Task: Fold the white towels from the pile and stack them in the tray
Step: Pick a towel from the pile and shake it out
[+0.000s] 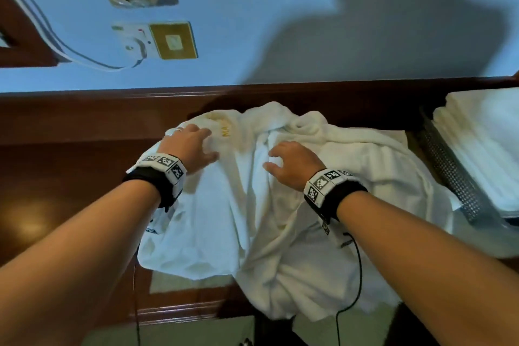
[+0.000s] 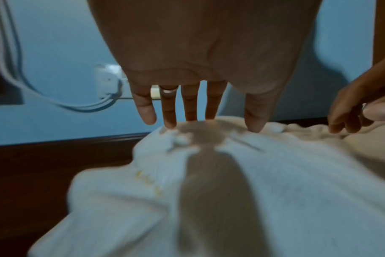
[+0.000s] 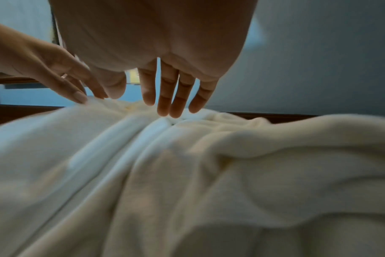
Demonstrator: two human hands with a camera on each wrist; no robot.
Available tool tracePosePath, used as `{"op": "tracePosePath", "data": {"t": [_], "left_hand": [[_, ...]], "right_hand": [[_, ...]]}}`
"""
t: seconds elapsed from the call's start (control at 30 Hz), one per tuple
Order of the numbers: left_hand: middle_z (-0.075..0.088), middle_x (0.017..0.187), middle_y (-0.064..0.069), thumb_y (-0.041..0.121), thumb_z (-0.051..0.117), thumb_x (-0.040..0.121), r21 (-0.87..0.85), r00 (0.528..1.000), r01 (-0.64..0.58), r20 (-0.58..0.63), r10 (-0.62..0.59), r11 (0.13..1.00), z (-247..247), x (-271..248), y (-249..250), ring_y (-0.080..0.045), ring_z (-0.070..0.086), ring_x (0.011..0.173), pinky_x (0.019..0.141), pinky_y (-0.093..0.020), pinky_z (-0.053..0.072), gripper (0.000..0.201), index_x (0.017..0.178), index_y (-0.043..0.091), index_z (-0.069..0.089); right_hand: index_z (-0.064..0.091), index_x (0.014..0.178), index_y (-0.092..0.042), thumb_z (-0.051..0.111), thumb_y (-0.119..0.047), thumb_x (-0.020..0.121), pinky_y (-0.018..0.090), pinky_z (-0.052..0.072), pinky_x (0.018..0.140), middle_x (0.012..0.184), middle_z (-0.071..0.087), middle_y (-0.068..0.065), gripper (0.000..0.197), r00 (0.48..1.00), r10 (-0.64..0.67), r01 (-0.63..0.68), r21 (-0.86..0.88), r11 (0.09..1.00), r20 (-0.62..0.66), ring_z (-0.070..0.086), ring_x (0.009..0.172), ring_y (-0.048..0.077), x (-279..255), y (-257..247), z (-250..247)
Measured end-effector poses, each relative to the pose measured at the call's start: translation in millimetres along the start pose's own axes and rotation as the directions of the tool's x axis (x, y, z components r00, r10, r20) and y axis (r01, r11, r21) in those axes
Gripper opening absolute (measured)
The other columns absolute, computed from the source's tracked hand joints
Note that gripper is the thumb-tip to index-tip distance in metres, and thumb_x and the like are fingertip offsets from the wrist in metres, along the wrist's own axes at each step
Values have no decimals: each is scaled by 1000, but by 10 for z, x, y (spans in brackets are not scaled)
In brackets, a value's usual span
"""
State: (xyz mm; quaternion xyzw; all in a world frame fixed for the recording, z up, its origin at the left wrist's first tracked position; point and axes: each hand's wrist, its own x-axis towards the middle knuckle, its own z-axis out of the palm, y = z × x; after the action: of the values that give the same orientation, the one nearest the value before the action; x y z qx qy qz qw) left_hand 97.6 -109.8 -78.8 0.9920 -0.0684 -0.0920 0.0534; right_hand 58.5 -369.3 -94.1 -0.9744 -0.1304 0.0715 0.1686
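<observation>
Reaching over the rumpled pile of white towels (image 1: pixel 280 205) on the dark wooden counter (image 1: pixel 70 177), both hands are at the start of a fold: by my reading the top towel is being found and sorted out, with no edge taken up yet.

The left hand (image 1: pixel 191 146) sits at the pile's far left end, near gold embroidered lettering (image 1: pixel 226 130). Its fingers (image 2: pixel 169 111) are straight and slightly spread, tips touching the cloth or just short of it, with the thumb set down beside them; nothing is pinched. A ring shows on one finger.

The right hand (image 1: pixel 295 164) hovers over the middle of the pile, palm down, wrist raised. Its fingers (image 3: pixel 165 97) hang loosely, a little apart, tips just above or barely brushing a ridge of fabric; it holds nothing either.

Further right, the tray (image 1: pixel 446 174), with a mesh wall, stands just beside the pile and already carries a stack of folded towels (image 1: pixel 483 143).

The next move seems to call for each hand to pinch a corner or hem of one towel only, then lift and shake it clear of the layers beneath. The towels are thick and tangled, part hanging over the counter's near edge, so grabbing two layers at once is the likely slip.
</observation>
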Motion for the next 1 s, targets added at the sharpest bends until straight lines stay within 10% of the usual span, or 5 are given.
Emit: {"op": "tracePosePath", "data": {"t": [0.17, 0.33, 0.5, 0.77, 1.0], "left_hand": [[43, 146, -6, 44, 66, 91, -132, 998, 56, -3, -57, 990, 329, -102, -424, -35, 51, 126, 102, -48, 46, 67, 151, 27, 40], [53, 119, -7, 38, 62, 96, -140, 992, 32, -114, -48, 990, 292, 77, -442, -33, 53, 112, 90, -45, 46, 29, 122, 24, 63], [52, 129, -5, 30, 66, 94, -75, 991, -29, -130, 19, 997, 254, 266, -448, -36, 49, 121, 95, -49, 45, 20, 110, 19, 66], [60, 82, -9, 38, 43, 93, -49, 958, -202, -219, 187, 978, 560, -177, -516, -36, 55, 76, 61, -43, 44, 28, 85, 14, 56], [61, 96, 2, 39, 52, 99, -118, 983, -163, 70, 172, 980, 500, -500, -648, -26, 60, 90, 74, -35, 49, 17, 89, 25, 50]], "right_hand": [[64, 114, -20, 52, -75, 82, 40, 45, 89, 112, 64, 1, 65, 982, -111, 122, -68, 990, 154, 59, 104, 25, 299, -529, 334], [49, 135, -29, 54, -71, 82, 41, 46, 91, 120, 59, 2, 68, 960, -108, 133, -80, 988, 258, 56, 112, 27, 561, -728, 570], [51, 75, -25, 56, -53, 92, 35, 44, 71, 80, 57, -5, 34, 995, -33, 10, 223, 975, 98, 57, 81, 24, 846, -364, 393], [46, 120, -14, 67, -51, 86, 37, 44, 82, 123, 56, 7, 54, 972, 235, -222, 292, 931, -11, 58, 106, 32, 1024, -387, 397], [47, 127, -14, 65, -23, 90, 35, 44, 93, 130, 57, 13, 43, 971, 238, -239, 257, 937, 36, 55, 117, 33, 996, -842, 362]]}}
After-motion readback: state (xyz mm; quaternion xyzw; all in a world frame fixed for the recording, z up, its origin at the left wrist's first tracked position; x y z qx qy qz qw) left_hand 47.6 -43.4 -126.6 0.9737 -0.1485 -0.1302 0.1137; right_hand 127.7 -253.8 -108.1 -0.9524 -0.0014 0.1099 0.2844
